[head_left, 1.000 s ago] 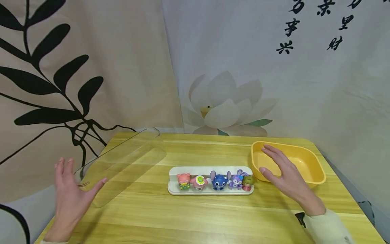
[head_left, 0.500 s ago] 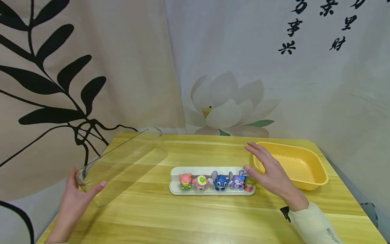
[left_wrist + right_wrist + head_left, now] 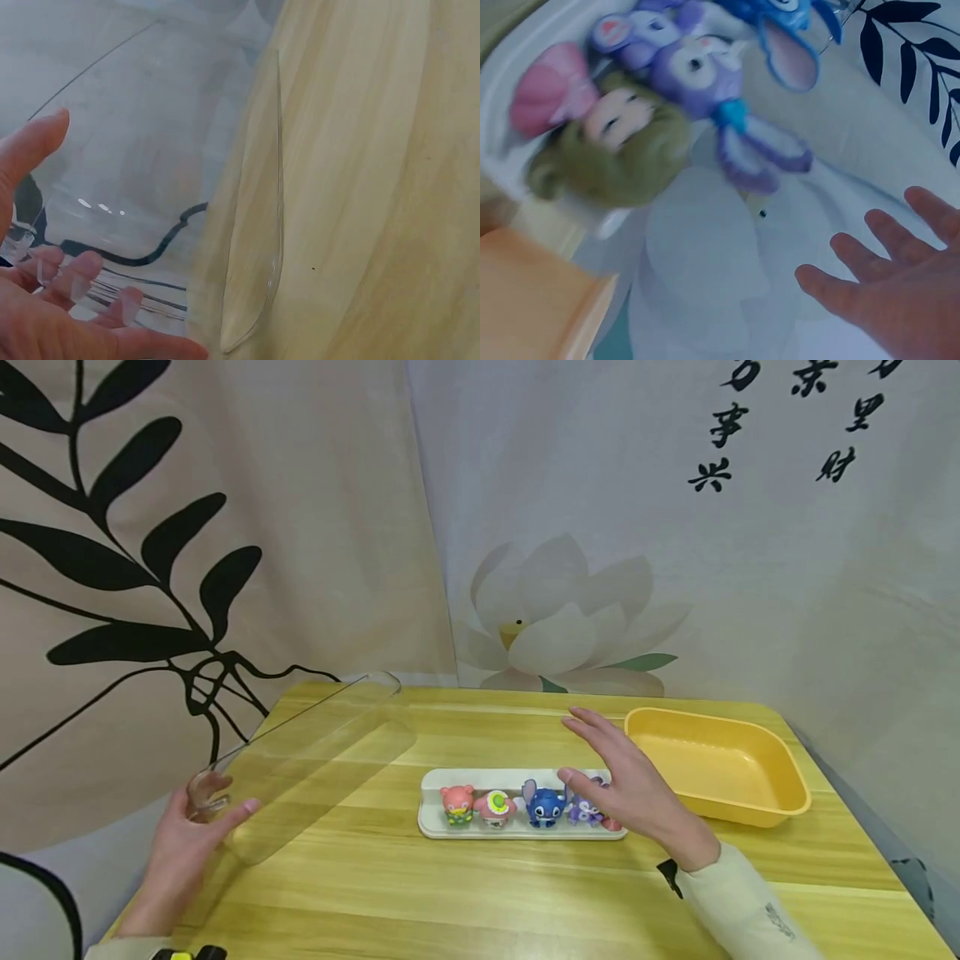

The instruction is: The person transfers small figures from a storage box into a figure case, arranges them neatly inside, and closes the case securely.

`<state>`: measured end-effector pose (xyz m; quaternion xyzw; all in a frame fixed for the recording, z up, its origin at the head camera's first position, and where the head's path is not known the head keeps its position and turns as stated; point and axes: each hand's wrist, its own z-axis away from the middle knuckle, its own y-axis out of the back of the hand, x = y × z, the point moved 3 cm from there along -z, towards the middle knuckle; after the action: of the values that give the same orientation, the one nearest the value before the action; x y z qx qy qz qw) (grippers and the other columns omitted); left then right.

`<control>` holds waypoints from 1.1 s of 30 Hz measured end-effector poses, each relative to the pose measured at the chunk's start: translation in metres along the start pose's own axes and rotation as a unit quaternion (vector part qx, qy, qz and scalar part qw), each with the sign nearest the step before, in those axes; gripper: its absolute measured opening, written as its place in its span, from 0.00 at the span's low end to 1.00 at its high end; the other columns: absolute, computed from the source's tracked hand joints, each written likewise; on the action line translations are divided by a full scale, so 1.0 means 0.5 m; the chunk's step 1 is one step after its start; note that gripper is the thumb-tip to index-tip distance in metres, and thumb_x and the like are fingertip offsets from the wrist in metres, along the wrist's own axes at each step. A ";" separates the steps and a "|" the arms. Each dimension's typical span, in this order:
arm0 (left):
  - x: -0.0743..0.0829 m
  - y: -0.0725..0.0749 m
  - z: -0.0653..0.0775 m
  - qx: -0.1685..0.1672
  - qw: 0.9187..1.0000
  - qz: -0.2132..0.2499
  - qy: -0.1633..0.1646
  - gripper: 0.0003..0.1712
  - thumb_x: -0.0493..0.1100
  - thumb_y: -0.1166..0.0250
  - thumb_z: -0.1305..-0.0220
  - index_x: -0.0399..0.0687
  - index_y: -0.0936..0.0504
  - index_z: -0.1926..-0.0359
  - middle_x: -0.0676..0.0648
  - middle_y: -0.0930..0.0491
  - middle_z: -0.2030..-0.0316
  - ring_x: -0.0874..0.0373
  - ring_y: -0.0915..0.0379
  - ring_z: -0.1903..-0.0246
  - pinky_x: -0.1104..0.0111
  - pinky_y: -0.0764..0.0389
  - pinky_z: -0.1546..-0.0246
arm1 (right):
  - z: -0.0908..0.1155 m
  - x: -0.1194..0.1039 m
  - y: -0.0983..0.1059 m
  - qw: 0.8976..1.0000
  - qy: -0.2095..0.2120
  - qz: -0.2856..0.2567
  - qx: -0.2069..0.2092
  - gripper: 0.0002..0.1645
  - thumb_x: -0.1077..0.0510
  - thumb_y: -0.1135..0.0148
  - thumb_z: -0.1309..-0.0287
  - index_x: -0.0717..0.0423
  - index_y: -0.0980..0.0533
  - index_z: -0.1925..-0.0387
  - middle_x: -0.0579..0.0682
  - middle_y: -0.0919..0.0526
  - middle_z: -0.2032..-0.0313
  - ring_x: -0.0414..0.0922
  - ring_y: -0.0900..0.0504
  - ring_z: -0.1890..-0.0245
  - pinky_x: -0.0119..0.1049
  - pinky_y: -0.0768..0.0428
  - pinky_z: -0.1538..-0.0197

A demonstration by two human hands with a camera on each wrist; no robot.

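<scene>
A clear plastic cover [image 3: 330,760] with rounded corners stands slanting at the table's left. At its near end is my left hand [image 3: 183,835], fingers curled round the end wall, thumb at the front side. Through the plastic the fingertips [image 3: 82,266] show in the left wrist view. A white tray [image 3: 517,835] holds several small toy figures: pink ones on the left, a blue one [image 3: 543,806], then a purple rabbit [image 3: 697,67] and a green-haired doll [image 3: 622,142]. Over the tray's right end hovers my right hand [image 3: 637,785], fingers spread, holding nothing and partly hiding the last figures.
A yellow plastic bin [image 3: 720,768] sits at the back right of the wooden table [image 3: 420,902], just behind my right forearm. Behind the table hangs a printed cloth [image 3: 570,485]. A black cable-like strip [image 3: 52,893] curves at the lower left.
My left hand has moved up to the cover's near end and curled its fingers round it. My right hand has travelled left from the bin to above the tray. The cover has stayed put.
</scene>
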<state>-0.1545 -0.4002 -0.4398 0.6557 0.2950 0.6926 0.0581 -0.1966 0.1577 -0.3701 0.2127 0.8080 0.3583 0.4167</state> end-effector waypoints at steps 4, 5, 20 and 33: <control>0.010 0.000 -0.006 -0.003 1.000 -0.013 -0.027 0.48 0.52 0.29 0.31 0.48 0.46 0.20 0.63 0.29 0.38 0.72 0.38 0.50 0.83 0.27 0.61 | -0.014 -0.019 -0.007 1.000 0.004 0.008 -0.010 0.42 0.41 0.36 0.31 0.50 0.36 0.22 0.51 0.41 0.21 0.58 0.42 0.22 0.70 0.35 0.30; 0.015 -0.001 -0.008 -0.004 0.999 -0.016 -0.033 0.48 0.53 0.29 0.31 0.47 0.46 0.20 0.60 0.29 0.37 0.74 0.38 0.50 0.83 0.27 0.60 | -0.017 -0.024 -0.008 1.000 0.004 0.010 -0.012 0.42 0.40 0.36 0.31 0.50 0.36 0.22 0.51 0.41 0.21 0.58 0.43 0.22 0.70 0.36 0.29; 0.158 -0.069 -0.009 -0.107 0.953 0.235 -0.158 0.38 0.29 0.36 0.29 0.54 0.39 0.25 0.54 0.30 0.33 0.70 0.28 0.40 0.80 0.20 0.50 | -0.047 -0.064 0.004 1.000 -0.002 -0.009 -0.018 0.49 0.38 0.36 0.32 0.45 0.45 0.18 0.42 0.49 0.18 0.53 0.48 0.19 0.67 0.39 0.26; 0.268 -0.130 0.010 -0.174 0.926 0.267 -0.203 0.39 0.24 0.38 0.32 0.46 0.39 0.25 0.47 0.31 0.30 0.59 0.31 0.34 0.73 0.18 0.47 | -0.051 -0.055 0.033 0.998 -0.057 -0.035 -0.009 0.57 0.34 0.36 0.33 0.38 0.58 0.16 0.47 0.53 0.18 0.60 0.47 0.21 0.70 0.42 0.26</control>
<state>-0.1873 -0.2825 -0.3542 0.8166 -0.0342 0.5746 0.0430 -0.2012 0.1407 -0.3329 0.2006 0.7865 0.3378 0.4765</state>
